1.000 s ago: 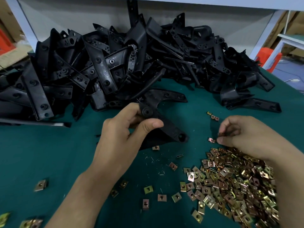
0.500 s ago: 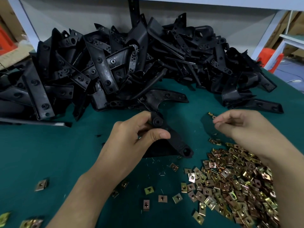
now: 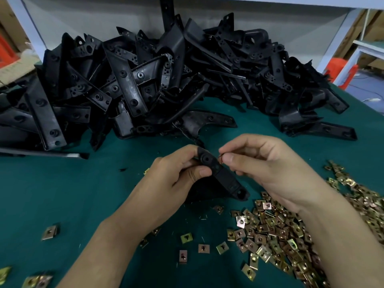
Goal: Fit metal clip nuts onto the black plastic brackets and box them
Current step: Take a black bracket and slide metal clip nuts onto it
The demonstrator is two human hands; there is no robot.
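A black bracket (image 3: pixel 225 179) is held over the middle of the green surface (image 3: pixel 62 194), with the left hand (image 3: pixel 172 183) curled round its upper end. The right hand (image 3: pixel 270 169) pinches a small piece (image 3: pixel 220 157), mostly hidden, against that end. Loose clip nuts (image 3: pixel 291 235) fill the near right corner. A bracket heap (image 3: pixel 145 80) lines the far edge.

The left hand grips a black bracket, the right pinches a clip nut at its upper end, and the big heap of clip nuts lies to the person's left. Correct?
No: the head view shows the heap to the person's right, not left. The rest holds: the left hand grips the bracket, and the right hand pinches a clip nut at its upper end.
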